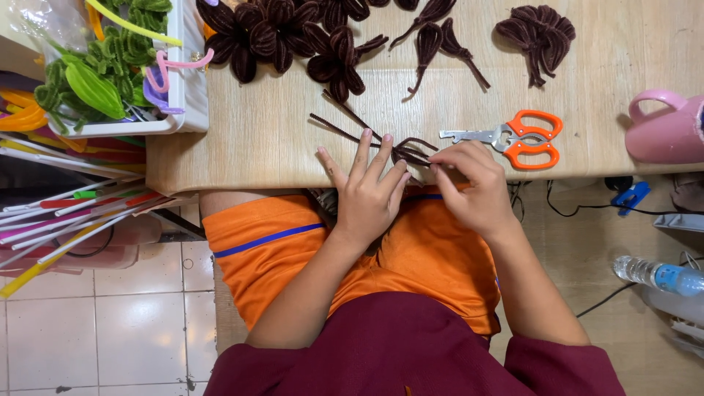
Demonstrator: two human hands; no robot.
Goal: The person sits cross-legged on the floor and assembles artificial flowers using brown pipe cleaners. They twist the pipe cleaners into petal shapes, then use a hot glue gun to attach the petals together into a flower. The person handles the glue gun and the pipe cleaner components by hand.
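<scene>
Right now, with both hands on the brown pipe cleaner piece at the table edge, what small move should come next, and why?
Probably keep the left hand pressing the brown pipe cleaner piece flat and let the right hand pinch and twist the loops where they meet. Two loose ends still stick out to the left, unlike the finished brown flowers farther back.

One head-worn camera — looking steeply down, close over the wooden table's (279,139) near edge; no second view.

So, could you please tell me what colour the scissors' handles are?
Orange, on the scissors lying on the wooden table, seen clearly in the head view.
</scene>
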